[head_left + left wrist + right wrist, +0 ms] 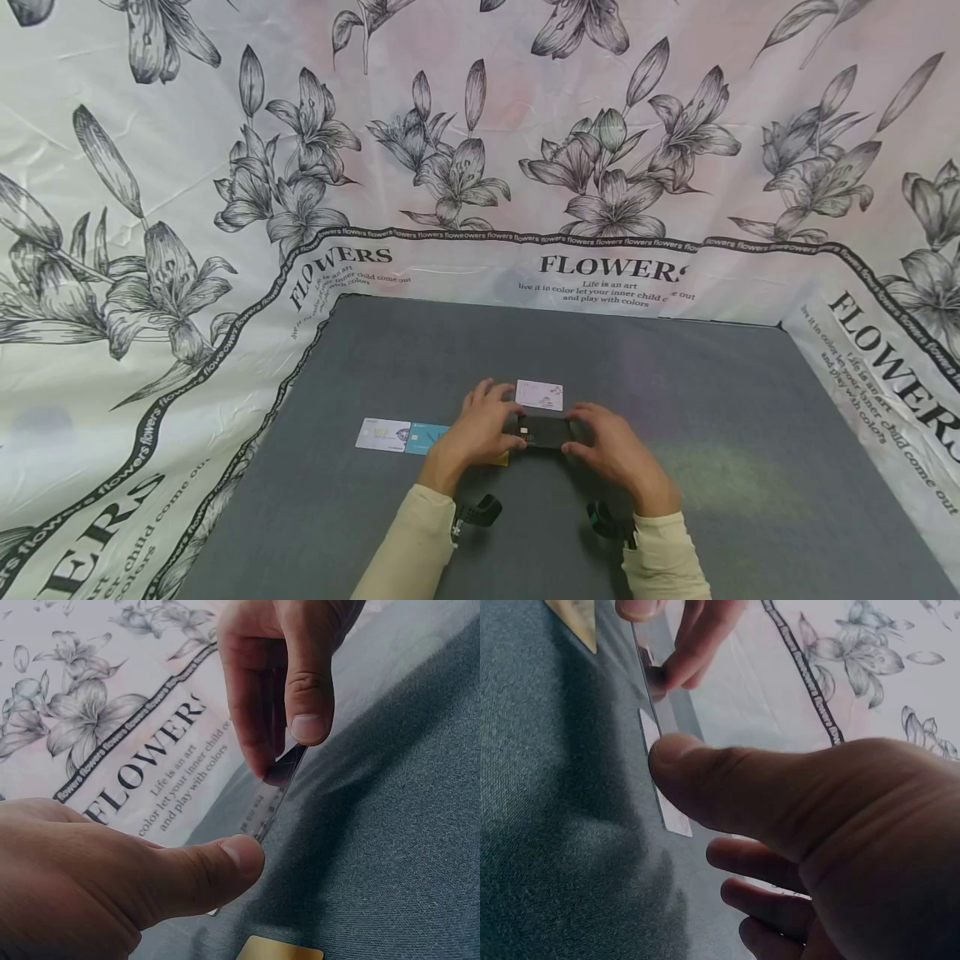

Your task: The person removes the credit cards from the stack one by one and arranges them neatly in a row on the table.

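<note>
Both hands hold a black card (546, 432) above the dark grey tabletop. My left hand (480, 429) pinches its left end between thumb and fingers, while the right hand (617, 450) grips the right end. In the left wrist view the card shows nearly edge-on, with a thumb (244, 855) along its near side. The right wrist view shows the right thumb (679, 754) against the card's edge. A pale pink card (539, 395) lies flat just behind the black one. Beneath the left hand, a gold card (498, 459) is partly hidden.
To the left lie a white card (382, 434) and a blue card (426, 437), side by side, the blue one partly covered by the left hand. Flower-printed cloth (465, 275) stands around the back and sides of the tabletop (300, 517).
</note>
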`<state>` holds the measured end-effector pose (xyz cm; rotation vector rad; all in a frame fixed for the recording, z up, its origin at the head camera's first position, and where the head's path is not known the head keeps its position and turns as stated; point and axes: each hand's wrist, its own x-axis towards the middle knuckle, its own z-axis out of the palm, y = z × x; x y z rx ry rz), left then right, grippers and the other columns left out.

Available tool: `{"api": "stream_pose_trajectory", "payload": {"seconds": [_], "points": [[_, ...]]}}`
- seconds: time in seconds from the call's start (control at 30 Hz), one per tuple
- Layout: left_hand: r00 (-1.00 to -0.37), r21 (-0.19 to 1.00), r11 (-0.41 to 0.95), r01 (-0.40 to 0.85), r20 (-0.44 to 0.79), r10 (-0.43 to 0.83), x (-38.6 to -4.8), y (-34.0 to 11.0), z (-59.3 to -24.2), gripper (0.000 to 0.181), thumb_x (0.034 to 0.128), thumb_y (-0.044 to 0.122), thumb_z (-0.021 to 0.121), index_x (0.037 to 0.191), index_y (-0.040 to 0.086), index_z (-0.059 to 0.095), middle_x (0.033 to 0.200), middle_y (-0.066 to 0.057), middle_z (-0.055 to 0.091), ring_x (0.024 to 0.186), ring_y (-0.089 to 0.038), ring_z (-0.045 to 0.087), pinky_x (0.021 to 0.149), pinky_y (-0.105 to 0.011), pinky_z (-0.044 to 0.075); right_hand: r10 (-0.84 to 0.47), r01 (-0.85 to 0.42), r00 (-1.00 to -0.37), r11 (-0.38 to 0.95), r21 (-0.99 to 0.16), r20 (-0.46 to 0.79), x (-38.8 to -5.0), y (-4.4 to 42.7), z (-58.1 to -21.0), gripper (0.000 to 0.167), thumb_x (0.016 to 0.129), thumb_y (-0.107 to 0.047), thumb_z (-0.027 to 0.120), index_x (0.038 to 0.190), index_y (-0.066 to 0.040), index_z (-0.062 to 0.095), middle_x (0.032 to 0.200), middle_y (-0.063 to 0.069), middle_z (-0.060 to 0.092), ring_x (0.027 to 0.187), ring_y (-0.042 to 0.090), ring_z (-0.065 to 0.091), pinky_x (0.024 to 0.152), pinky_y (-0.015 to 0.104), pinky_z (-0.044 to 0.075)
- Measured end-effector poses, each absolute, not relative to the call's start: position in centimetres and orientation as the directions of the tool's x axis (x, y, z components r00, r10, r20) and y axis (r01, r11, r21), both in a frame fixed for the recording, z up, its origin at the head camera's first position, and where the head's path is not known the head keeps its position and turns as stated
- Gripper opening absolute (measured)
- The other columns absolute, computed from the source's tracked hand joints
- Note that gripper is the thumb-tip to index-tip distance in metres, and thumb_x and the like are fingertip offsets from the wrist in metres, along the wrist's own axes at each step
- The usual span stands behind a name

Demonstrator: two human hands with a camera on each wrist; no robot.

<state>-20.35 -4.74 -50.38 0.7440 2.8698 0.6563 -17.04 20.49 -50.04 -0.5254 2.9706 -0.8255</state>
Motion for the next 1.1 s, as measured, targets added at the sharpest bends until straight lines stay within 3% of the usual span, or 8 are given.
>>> {"api": "stream_pose_trajectory", "payload": {"seconds": [0.83,1.1], "points": [[-0.869,0.415,0.795,0.443,-0.020,0.495,-19.3,-5.6,-51.3,0.043,0.0941,0.039,0.089,0.132,0.020,0.080,0.167,-0.010,0.051,0.163,-0.044,0.031,0.129,-0.067,0.029,-0.357,-0.320,-0.934,0.794,-0.517,0.030,-16.6,20.2,-51.4,0.046,0.093,-0.020,0.089,0.130,0.003,0.074,0.148,0.028,0.064,0.140,0.052,0.059,0.114,0.067,0.049],[-0.865,0.427,0.783,0.453,0.000,0.501,-19.1,-5.8,-51.6,0.043,0.0926,0.035,0.091,0.130,0.017,0.080,0.164,-0.014,0.053,0.161,-0.047,0.033,0.125,-0.073,0.030,-0.364,-0.326,-0.931,0.802,-0.501,0.024,-16.7,20.0,-51.7,0.047,0.091,-0.024,0.091,0.128,0.001,0.076,0.149,0.027,0.064,0.140,0.051,0.059,0.114,0.065,0.049]]}}
